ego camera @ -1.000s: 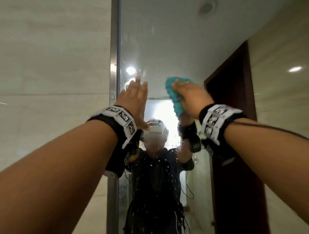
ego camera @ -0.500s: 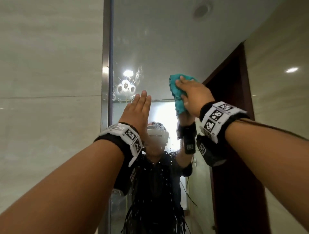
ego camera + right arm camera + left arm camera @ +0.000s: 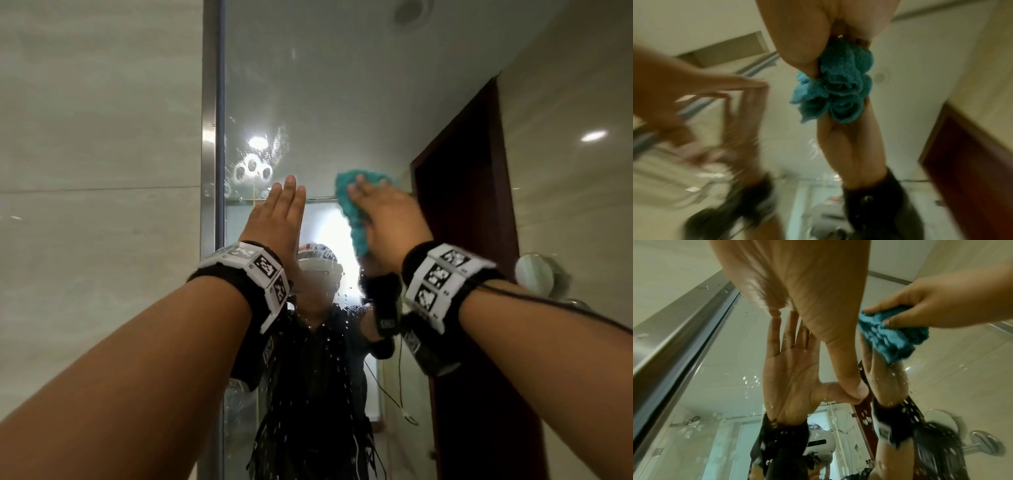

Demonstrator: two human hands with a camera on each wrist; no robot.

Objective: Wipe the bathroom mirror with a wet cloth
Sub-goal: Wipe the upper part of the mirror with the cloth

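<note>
The mirror point(image 3: 325, 85) fills the wall ahead, with water drops point(image 3: 253, 168) on it near a reflected light. My left hand point(image 3: 277, 219) lies flat on the glass, fingers straight and pointing up. The left wrist view shows that hand point(image 3: 807, 288) with its thumb tip on the mirror point(image 3: 725, 369), meeting its own reflection. To its right, my right hand point(image 3: 387, 219) grips a bunched teal cloth point(image 3: 356, 219) and presses it on the glass. Its fingers and thumb pinch the cloth point(image 3: 890, 337). The right wrist view is blurred, with the cloth point(image 3: 838, 84) bunched under the right hand point(image 3: 807, 32).
A metal frame strip point(image 3: 212, 171) bounds the mirror on the left, with a tiled wall point(image 3: 102, 171) beyond it. A dark brown door point(image 3: 462, 240) shows at the right, and a small round chrome fixture point(image 3: 534, 274) beside it. Drops run down the lower glass.
My left hand has slid down the glass, uncovering wet blobs by the reflected light. My right hand moved the cloth up a little, then down and towards the door's reflected edge.
</note>
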